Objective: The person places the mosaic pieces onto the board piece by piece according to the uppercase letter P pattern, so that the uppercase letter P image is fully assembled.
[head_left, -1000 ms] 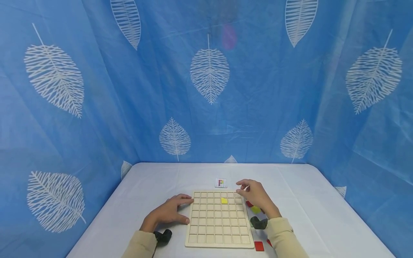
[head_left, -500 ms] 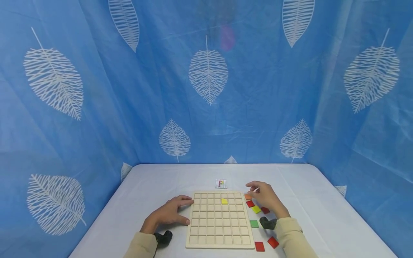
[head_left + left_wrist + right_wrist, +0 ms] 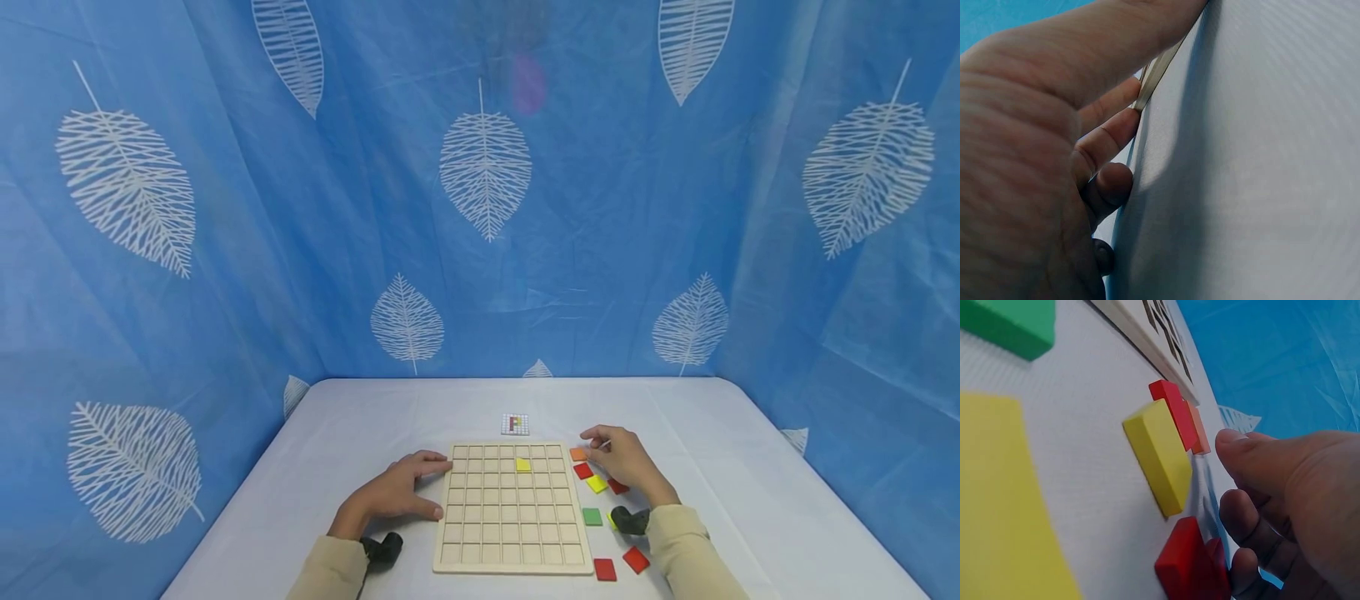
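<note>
A wooden grid board [image 3: 513, 572] lies flat on the white table, with one yellow tile [image 3: 522, 465] in a cell near its far side. Against the board's left edge rests my left hand [image 3: 396, 490], thumb and fingers spread; fingertips [image 3: 1129, 119] touch that edge in the left wrist view. My right hand [image 3: 628, 460] hovers right of the board's far corner, fingers loosely bent and holding nothing. Closest to its thumb is an orange tile [image 3: 578, 454], which shows behind a red tile [image 3: 1175, 412] in the right wrist view.
Several more tiles lie right of the board: a yellow one [image 3: 597, 483], a dark red one [image 3: 618, 486], a green one [image 3: 592, 517], and red ones nearer the front [image 3: 604, 570]. A small pattern card [image 3: 515, 425] lies beyond the board. Blue leaf-printed curtain [image 3: 480, 317] surrounds the table.
My right hand has moved right, from the board's far right corner to beside the orange tile, and tiles it and its arm covered now show. The left hand stays put.
</note>
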`<state>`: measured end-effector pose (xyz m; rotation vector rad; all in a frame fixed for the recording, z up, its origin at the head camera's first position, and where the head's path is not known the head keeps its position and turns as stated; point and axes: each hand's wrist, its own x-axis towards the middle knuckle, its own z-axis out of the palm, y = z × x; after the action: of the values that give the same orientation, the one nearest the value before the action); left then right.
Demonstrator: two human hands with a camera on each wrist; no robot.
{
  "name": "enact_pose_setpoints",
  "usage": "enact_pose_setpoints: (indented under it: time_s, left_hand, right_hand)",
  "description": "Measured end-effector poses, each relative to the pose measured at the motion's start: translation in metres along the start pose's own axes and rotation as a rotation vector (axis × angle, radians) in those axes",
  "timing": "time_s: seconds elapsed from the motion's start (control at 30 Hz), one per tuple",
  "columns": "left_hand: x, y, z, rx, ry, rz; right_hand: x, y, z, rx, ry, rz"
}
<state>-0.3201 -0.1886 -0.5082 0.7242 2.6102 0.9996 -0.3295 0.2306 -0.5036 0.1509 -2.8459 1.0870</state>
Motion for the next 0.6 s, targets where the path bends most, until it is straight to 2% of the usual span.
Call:
enact_pose_setpoints:
  time_s: [0.17,0.43,0.6]
  left_hand:
    - [-0.0007,0.0007,-0.0005,-0.009,-0.002,-0.004]
    - [-0.0013,-0.0008,-0.0005,-0.020,-0.005,-0.003]
    - [0.0002,-0.0022,-0.0006,-0.015,-0.003,0.006]
  right_hand:
    - [0.0006,0.0003,0.0008,-0.015,-0.008,0.016]
    - [-0.0013,-0.0021,0.0022,-0.071,-0.007,-0.023]
    - [-0.0012,-0.0014,0.0026,-0.086,-0.007,-0.001]
